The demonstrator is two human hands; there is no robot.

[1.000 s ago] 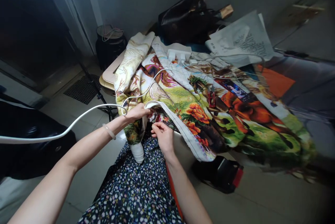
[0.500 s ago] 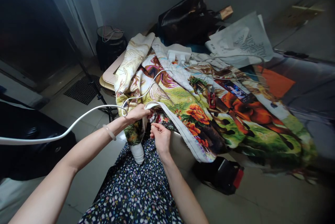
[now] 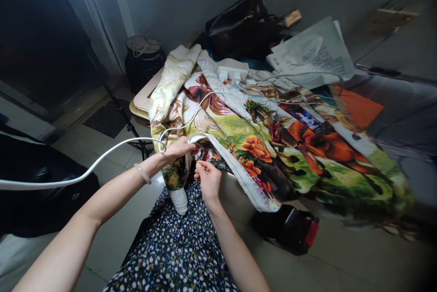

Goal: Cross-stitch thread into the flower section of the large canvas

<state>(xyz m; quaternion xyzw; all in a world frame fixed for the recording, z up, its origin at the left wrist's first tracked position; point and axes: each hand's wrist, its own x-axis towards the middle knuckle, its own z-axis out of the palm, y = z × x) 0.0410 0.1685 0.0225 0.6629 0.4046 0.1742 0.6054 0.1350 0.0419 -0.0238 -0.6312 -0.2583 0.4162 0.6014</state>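
Note:
A large cross-stitch cloth (image 3: 218, 119) with horses and orange flowers drapes over the table, its left end rolled up. My left hand (image 3: 181, 146) is closed on the folded cloth near its white front edge, fingers partly tucked behind it. Just below and to the right, my right hand (image 3: 209, 176) is held in a pinch close to the turned-up underside; whatever is between the fingertips is too small to make out. Red-handled thread snips (image 3: 275, 130) and a phone with a lit screen (image 3: 305, 118) lie on the cloth.
A white power strip (image 3: 230, 71) with plugs sits at the back of the cloth. A white cable (image 3: 112, 151) passes over my left wrist. Behind are a black bag (image 3: 239, 23) and a printed plastic bag (image 3: 314, 55). A tripod leg (image 3: 119, 110) stands left; a black-and-red object (image 3: 290, 230) lies below right.
The right hand has shifted very slightly to the left, still pinched. My left hand keeps its hold on the cloth, and the view has moved a little.

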